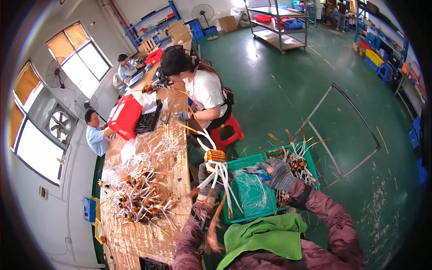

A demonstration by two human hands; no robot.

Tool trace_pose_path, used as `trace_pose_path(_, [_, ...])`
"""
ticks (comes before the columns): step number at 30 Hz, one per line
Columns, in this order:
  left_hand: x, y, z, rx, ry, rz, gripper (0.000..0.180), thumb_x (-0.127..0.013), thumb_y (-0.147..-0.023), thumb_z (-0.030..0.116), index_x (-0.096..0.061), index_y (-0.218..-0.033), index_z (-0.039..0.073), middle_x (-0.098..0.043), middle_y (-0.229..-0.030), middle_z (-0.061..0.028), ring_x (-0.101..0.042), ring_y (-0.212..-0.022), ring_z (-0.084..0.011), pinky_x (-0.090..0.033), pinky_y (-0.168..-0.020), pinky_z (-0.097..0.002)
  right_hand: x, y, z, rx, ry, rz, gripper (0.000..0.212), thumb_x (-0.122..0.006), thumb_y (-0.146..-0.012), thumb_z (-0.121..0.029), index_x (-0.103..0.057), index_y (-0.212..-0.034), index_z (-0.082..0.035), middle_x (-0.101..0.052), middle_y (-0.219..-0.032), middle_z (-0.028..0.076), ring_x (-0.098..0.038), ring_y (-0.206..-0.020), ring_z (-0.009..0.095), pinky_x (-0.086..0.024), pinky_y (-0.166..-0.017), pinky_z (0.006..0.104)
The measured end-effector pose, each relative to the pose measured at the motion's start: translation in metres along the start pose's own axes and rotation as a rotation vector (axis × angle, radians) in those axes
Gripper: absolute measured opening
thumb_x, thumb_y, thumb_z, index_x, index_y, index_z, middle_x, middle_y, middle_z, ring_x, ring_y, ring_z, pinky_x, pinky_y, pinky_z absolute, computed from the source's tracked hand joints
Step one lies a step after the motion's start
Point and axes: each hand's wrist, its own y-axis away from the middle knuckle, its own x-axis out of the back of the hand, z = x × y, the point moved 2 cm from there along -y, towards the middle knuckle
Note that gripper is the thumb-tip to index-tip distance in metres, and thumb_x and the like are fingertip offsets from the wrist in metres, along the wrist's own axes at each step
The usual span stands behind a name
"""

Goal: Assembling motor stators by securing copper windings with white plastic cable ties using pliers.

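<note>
Within gloved hands (pixel 281 175), coil (pixel 216 156), pliers (pixel 263 176)

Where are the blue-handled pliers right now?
The blue-handled pliers are just right of centre in the head view, held in the right hand over the left green tray.

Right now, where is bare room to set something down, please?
Green floor lies bare between the metal frame and wheeled rack. The table has a mostly bare strip between the coil pile and its right edge. Crowded: the pile itself, and both green trays.
</note>
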Motion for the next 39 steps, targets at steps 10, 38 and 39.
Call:
trace_pose_path(10, [0.070, -0.002, -0.072, 0.285, 0.516, 0.205, 0.033, -0.050, -0.090, 0.034, -0.056, -0.110, 0.009, -0.062, -0.106, -0.0094, -0.062, -0.092, -0.0249, -0.053, -0.083, -0.0421, -0.019, -0.006, -0.008, 0.069, 0.039, 0.000, 0.065, -0.069, -0.065, -0.034, -0.054, -0.124, -0.012, -0.058, -0.108, 0.013, -0.055, -0.099, 0.032, -0.042, -0.091, 0.0463])
trace_pose_path(38, [-0.026, 0.016, -0.052, 0.411, 0.523, 0.232, 0.034, -0.054, -0.084, 0.034, -0.055, -0.108, 0.009, -0.062, -0.098, -0.0097, -0.061, -0.089, -0.0266, -0.051, -0.079, -0.0438, 0.036, 0.009, 0.014, 0.163, 0.130, 0.070, 0.060, -0.070, -0.063, -0.032, -0.058, -0.119, -0.012, -0.060, -0.102, 0.011, -0.056, -0.098, 0.030, -0.043, -0.087, 0.0437])
trace_pose_path(39, [-0.032, 0.021, -0.048, 0.431, 0.572, 0.079, 0.034, -0.051, -0.089, 0.033, -0.054, -0.111, 0.007, -0.063, -0.102, -0.0108, -0.062, -0.092, -0.0267, -0.052, -0.085, -0.0415, 0.043, 0.004, 0.011, 0.155, 0.134, 0.073, 0.060, -0.070, -0.063, -0.032, -0.058, -0.119, -0.012, -0.060, -0.102, 0.011, -0.056, -0.098, 0.030, -0.043, -0.087, 0.0437])
